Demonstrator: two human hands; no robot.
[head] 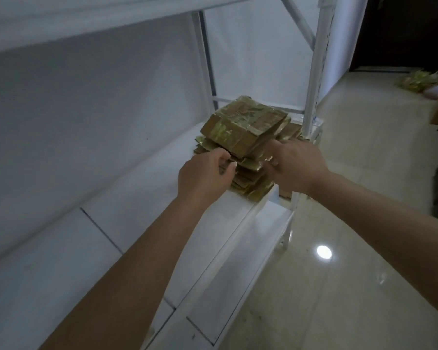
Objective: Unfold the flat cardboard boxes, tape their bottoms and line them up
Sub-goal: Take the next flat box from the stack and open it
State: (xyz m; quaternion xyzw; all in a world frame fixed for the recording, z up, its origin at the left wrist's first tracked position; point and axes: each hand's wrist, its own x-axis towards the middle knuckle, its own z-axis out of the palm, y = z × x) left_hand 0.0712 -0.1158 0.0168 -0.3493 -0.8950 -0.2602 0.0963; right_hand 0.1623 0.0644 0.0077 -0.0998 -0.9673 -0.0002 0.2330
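Brown cardboard boxes (243,132) between the hands, matt with glossy tape patches, smooth white painted shelf (142,198) beneath the left hand, glossy pale floor tiles (352,223) below the right hand

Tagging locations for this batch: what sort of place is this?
Probably a storeroom or stockroom: white metal shelving against a bare wall, a stack of flattened cardboard boxes on the shelf, and a glossy tiled floor.

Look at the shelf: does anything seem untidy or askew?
Yes. The stack of flat cardboard boxes on the white shelf is uneven: the top bundle sits skewed and lower edges jut out. Both hands reach into it.
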